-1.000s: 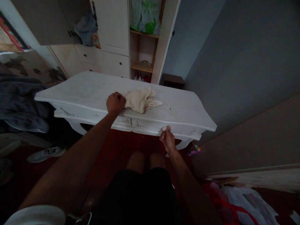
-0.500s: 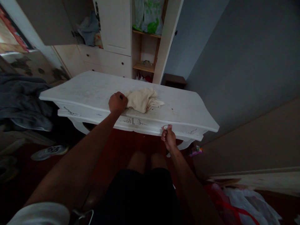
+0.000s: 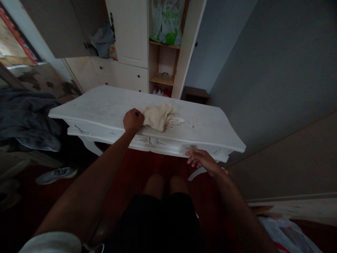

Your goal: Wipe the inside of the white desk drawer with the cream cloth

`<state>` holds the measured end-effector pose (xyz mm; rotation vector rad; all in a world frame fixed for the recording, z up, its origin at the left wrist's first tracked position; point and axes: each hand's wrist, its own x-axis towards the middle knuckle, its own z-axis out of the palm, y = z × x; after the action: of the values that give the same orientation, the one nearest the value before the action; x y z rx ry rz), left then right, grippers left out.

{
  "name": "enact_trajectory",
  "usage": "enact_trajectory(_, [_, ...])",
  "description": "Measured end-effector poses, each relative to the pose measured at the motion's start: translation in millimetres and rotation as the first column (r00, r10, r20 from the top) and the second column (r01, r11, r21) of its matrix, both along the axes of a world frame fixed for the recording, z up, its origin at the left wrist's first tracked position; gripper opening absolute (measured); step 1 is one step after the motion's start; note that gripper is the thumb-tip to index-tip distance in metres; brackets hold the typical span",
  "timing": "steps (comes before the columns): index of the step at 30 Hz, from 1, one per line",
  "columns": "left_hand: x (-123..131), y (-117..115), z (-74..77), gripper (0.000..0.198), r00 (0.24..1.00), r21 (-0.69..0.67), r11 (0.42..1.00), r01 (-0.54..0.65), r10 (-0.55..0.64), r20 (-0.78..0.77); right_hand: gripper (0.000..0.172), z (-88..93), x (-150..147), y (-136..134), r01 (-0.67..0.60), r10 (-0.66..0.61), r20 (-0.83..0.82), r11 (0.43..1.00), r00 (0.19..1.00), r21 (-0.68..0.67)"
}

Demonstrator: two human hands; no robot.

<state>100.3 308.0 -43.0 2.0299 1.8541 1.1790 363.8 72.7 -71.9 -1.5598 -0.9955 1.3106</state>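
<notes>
A white table (image 3: pixel 102 105) with a curved front and carved drawer fronts stands before me. On its top lies a crumpled cream cloth (image 3: pixel 158 117). My left hand (image 3: pixel 133 119) is closed in a fist at the cloth's left end, resting near the table's front edge, with the cloth's edge running into it. The drawer knob (image 3: pixel 189 147) sits on the right part of the table front. Just below and right of that knob is my right hand (image 3: pixel 201 160), fingers loosely spread and holding nothing.
Behind the table stands a white wardrobe (image 3: pixel 129 42) with open doors and plastic bags (image 3: pixel 170 24) on a shelf. Grey clothing (image 3: pixel 28 116) is heaped at left above a shoe (image 3: pixel 56 175). A plastic bag (image 3: pixel 286 232) lies at lower right.
My right hand has let go of the drawer knob and shifted down and right, its fingers opening. My left hand stays at the cloth. The view has tilted slightly upward.
</notes>
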Motion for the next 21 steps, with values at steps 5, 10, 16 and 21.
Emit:
enact_trajectory(5, [-1,0,0.3,0.022,1.0,-0.016,1.0,0.002,-0.002,-0.006,0.029,56.9,52,18,0.107,-0.137,0.058,0.924,0.989,0.366])
enact_trajectory(10, [-1,0,1.4,0.027,0.999,-0.016,1.0,-0.004,0.003,-0.034,0.023,59.2,127,72,0.27,-0.414,0.312,0.87,0.855,0.413])
enact_trajectory(16, [-3,3,-1.6,0.026,0.999,0.004,1.0,0.009,-0.009,-0.041,0.025,35.0,163,90,0.347,-0.548,0.479,0.825,0.686,0.447])
enact_trajectory(21, [-4,5,-1.0,0.028,0.995,-0.009,1.0,0.026,-0.026,-0.098,0.029,28.2,165,87,0.366,-0.591,0.463,0.792,0.661,0.488])
